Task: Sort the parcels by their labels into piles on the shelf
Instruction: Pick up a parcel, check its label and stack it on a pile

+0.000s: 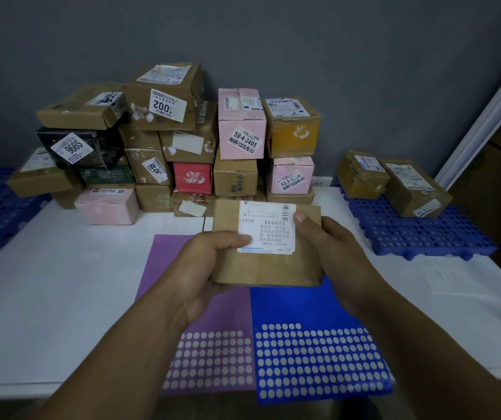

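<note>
Parcel [273, 268]: flat brown taped cardboard, rectangular; left hand [209, 259], right hand [331, 247] grip sides.

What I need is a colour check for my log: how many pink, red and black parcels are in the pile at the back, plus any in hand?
Pink parcels: 3
Red parcel: 1
Black parcel: 1
Brown parcel, held by left hand and right hand: 1
Total: 6

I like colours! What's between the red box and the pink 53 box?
A brown box with black print sits between them. The head view shows it.
</note>
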